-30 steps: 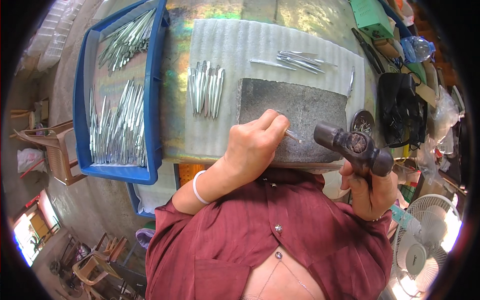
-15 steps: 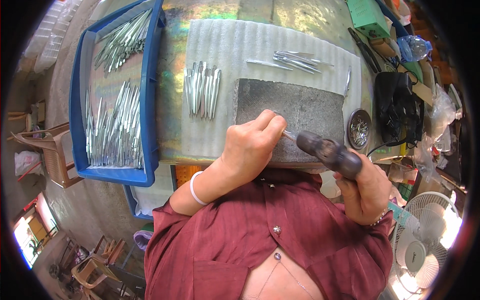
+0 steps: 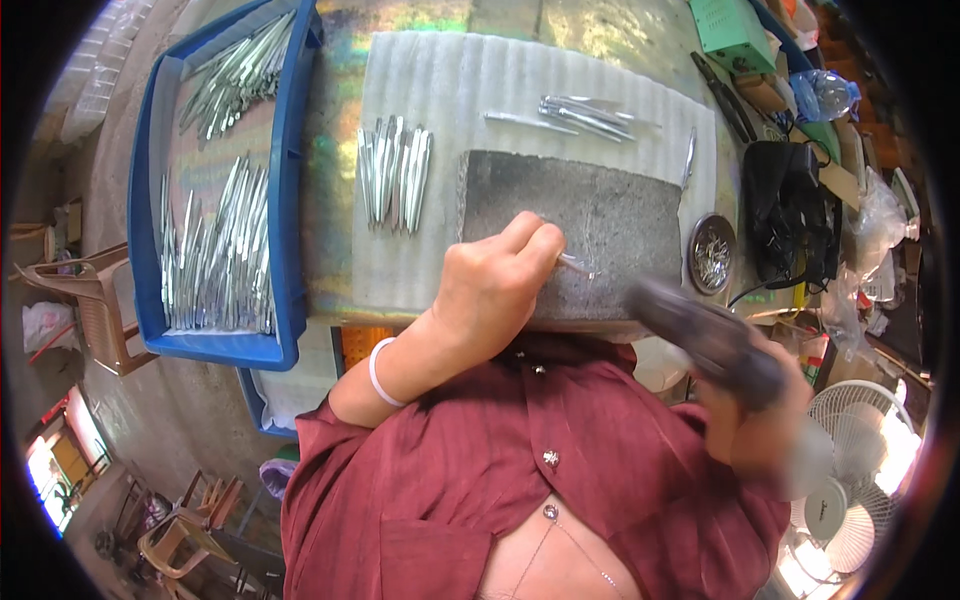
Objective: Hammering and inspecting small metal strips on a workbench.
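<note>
My left hand (image 3: 503,262) is closed on a slim metal piece (image 3: 576,266); its end sticks out past my fingers over the dark grey stone block (image 3: 600,190). My fist hides the rest of it. Off the block's near right corner, my right hand (image 3: 755,425) grips a dark hammer (image 3: 705,345), both blurred by motion. The hammer head is apart from the metal piece. Left of the block, a row of slim silver pointed pieces (image 3: 393,175) lies on a white foam sheet (image 3: 420,80). Beyond the block lies a loose pile of similar pieces (image 3: 588,117).
A blue tray (image 3: 290,200) with many slim metal pieces stands at the left. A round dish of small metal bits (image 3: 711,254) sits right of the block. Further right are a black bag-like object (image 3: 790,210), a green box (image 3: 733,35), a plastic bottle (image 3: 826,96) and a fan (image 3: 850,450).
The hammer and my right hand have swung back to the right and nearer to me, away from the metal piece. My left hand keeps its hold on the block.
</note>
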Demonstrator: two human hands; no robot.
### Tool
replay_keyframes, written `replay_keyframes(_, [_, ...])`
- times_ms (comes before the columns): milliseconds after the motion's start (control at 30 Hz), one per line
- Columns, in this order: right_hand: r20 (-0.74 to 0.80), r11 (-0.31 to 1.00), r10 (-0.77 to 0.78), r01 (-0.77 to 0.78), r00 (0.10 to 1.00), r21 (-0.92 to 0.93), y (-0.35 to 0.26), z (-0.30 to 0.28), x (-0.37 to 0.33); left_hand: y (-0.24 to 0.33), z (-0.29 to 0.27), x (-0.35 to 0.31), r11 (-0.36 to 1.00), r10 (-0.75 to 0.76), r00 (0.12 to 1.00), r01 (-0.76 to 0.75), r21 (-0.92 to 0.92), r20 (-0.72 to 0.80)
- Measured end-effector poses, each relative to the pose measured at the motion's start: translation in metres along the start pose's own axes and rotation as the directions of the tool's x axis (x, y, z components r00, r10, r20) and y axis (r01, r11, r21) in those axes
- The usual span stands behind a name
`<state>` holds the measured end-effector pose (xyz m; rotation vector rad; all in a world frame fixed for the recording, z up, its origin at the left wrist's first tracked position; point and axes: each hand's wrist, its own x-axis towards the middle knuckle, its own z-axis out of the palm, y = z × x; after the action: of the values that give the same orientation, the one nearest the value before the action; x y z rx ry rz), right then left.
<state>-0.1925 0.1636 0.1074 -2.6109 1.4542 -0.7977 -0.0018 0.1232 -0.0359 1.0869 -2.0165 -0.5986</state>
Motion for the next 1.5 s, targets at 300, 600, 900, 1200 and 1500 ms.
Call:
replay_keyframes(300, [0.306,0.969,-0.043,-0.034,0.951,0.243,0.018,0.000,0.002,0.003,0.000,-0.003,1.000,-0.004,1.000,0.004,0.020,-0.003])
replay_keyframes(600, [0.181,0.903,0.378,-0.404,0.908,0.144,0.046,0.051,-0.024,0.003,-0.036,0.002,0.279,-0.446,0.842,0.454,-0.846,0.304])
replay_keyframes(900, [0.135,0.896,0.444,-0.441,0.886,-0.052,0.066,0.096,-0.038,-0.005,-0.036,0.002,-0.185,-0.417,0.826,0.330,-0.925,0.378])
replay_keyframes(1200, [0.219,0.932,0.346,-0.308,0.912,-0.190,0.060,0.093,-0.038,0.000,-0.035,0.003,-0.067,-0.422,0.823,0.389,-0.919,0.379])
replay_keyframes(1500, [0.266,0.939,0.335,-0.298,0.904,-0.172,0.062,0.091,-0.039,0.004,-0.034,0.006,-0.095,-0.406,0.784,0.474,-0.875,0.469])
